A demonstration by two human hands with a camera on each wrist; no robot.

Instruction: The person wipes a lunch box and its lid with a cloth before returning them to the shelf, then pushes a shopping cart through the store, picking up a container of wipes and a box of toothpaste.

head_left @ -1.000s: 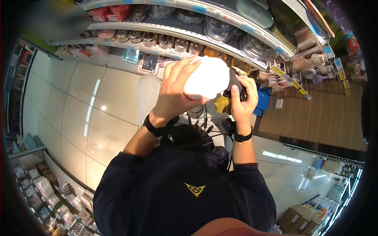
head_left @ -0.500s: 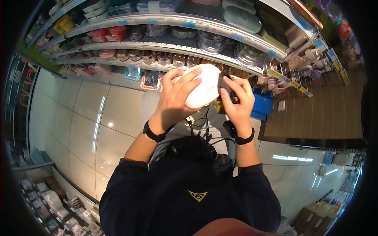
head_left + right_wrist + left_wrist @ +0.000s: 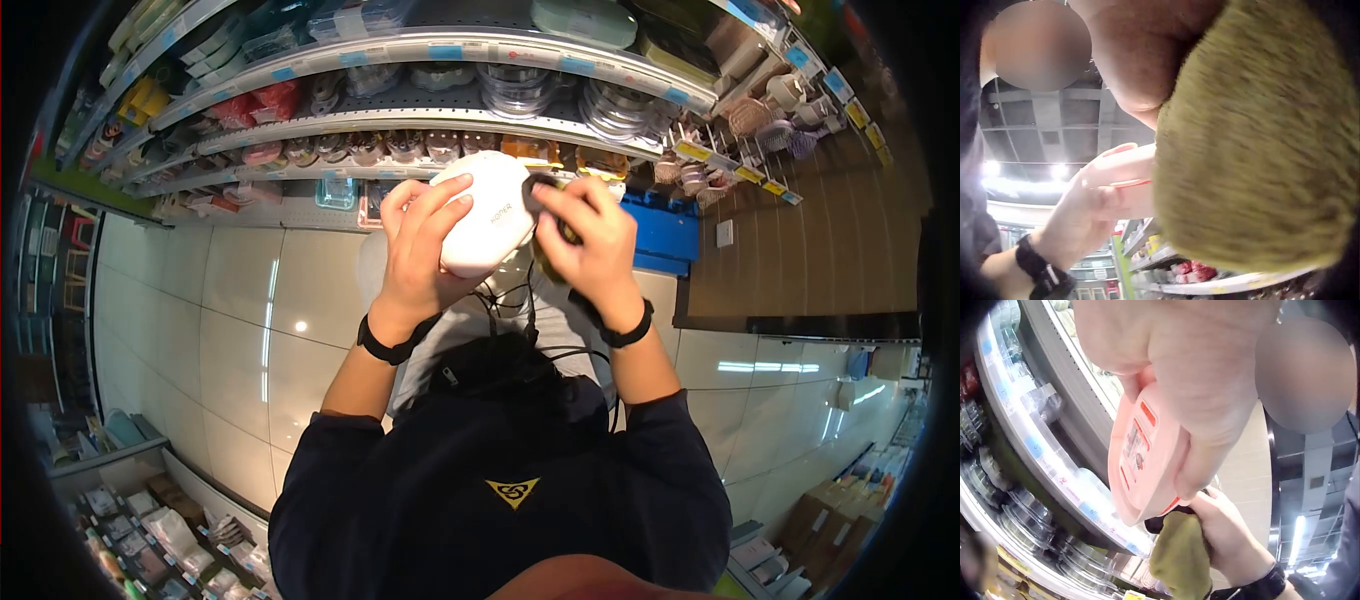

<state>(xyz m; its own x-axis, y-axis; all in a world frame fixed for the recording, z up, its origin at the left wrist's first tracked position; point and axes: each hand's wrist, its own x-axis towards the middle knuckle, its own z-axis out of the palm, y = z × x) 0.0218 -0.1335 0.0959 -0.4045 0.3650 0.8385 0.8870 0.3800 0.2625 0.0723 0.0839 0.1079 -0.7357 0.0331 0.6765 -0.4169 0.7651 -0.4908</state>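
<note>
My left hand (image 3: 412, 255) grips a pale pink plastic box (image 3: 488, 222) with rounded corners, fingers over its top face and thumb below. Small lettering shows on that face in the head view; the left wrist view shows a printed label on the underside of the box (image 3: 1138, 447). With my right hand (image 3: 597, 240) I pinch a fuzzy cloth, dark on one side and olive on the other, against the box's right edge. The olive side of the cloth (image 3: 1180, 557) hangs below the fingers, and up close the cloth (image 3: 1260, 144) covers much of the right wrist view.
Store shelves (image 3: 330, 125) with plastic and glass containers run across in front. Hairbrushes (image 3: 770, 125) hang on hooks at the right, above a brown slatted panel (image 3: 800, 260). A blue bin (image 3: 660, 235) stands low beyond my right hand. Tiled floor (image 3: 230, 330) lies at the left.
The box has shifted left in the head view and turned so its lettering shows. My right hand has moved with the cloth onto the upper right edge of the box. The head view has shifted too.
</note>
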